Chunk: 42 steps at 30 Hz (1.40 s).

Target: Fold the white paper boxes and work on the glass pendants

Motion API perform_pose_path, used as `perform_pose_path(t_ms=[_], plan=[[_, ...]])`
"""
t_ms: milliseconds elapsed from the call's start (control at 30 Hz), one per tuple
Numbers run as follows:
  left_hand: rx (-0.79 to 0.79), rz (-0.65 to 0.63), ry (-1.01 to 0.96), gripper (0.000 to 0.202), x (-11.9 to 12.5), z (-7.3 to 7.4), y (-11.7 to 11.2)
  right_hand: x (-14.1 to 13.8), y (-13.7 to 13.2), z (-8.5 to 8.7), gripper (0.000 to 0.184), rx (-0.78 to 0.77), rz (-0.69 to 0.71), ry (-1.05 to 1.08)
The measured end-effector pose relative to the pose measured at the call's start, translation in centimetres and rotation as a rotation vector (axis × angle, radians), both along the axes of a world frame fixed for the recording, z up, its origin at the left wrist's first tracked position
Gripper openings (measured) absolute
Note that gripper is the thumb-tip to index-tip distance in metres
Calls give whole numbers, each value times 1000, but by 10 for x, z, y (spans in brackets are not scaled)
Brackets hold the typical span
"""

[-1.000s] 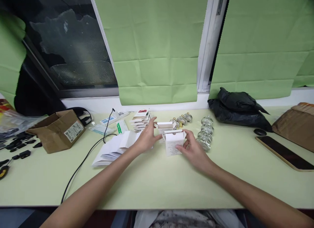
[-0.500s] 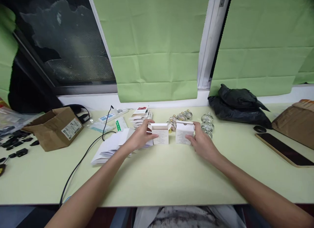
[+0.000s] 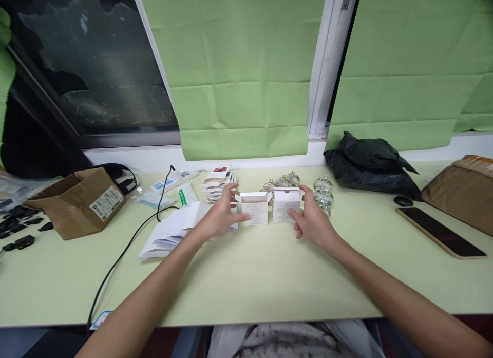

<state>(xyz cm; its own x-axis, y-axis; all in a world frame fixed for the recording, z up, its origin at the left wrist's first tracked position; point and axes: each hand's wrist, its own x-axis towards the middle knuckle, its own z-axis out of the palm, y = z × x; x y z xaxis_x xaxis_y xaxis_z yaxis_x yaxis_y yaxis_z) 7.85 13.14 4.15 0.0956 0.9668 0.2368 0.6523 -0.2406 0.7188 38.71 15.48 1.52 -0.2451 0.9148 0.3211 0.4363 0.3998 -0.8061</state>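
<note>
Two small white cartons with fine print stand upright side by side on the table, a narrow gap between them. The left carton (image 3: 256,212) has its top flaps open, and my left hand (image 3: 223,213) grips its left side between thumb and fingers. Around the right carton (image 3: 285,212), whose top looks folded over, my right hand (image 3: 310,219) is closed, thumb on the front. Behind the cartons, partly hidden, lie several round glass bottles (image 3: 283,181) with gold tops. More glass bottles (image 3: 322,189) sit just right of the right carton.
Flat white cartons (image 3: 169,232) and a stack of printed cards (image 3: 216,182) lie at the left. A black cable (image 3: 129,248) crosses the table near a brown cardboard box (image 3: 79,206). Rightward are black plastic bags (image 3: 370,165), a phone (image 3: 439,231) and another cardboard box (image 3: 462,193).
The left carton has shifted slightly right with my left hand, narrowing the gap to the right carton. The whole view has moved a little.
</note>
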Motion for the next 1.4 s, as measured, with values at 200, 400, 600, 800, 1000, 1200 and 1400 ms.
perform_pose_path(t_ms=[200, 400, 600, 800, 1000, 1200, 1400], plan=[[-48, 189, 353, 64, -35, 17, -15, 4, -11, 9, 69, 336, -113, 59], [-111, 178, 676, 84, -24, 9, -21, -5, -30, 0, 51, 466, 105, 60], [-126, 171, 723, 90, -29, 6, -20, -11, -32, -12, 50, 442, 220, -9], [-149, 132, 703, 92, -30, 9, -17, -12, -36, -10, 49, 372, 241, -9], [-117, 199, 712, 102, -41, 25, -23, -11, -38, -10, 50, 347, 259, -23], [94, 223, 420, 102, -86, 74, -52, -12, -38, -12, 45, 352, 287, 24], [219, -236, -29, 109, -37, 107, -84, -9, -39, -8, 31, 156, 498, 148]])
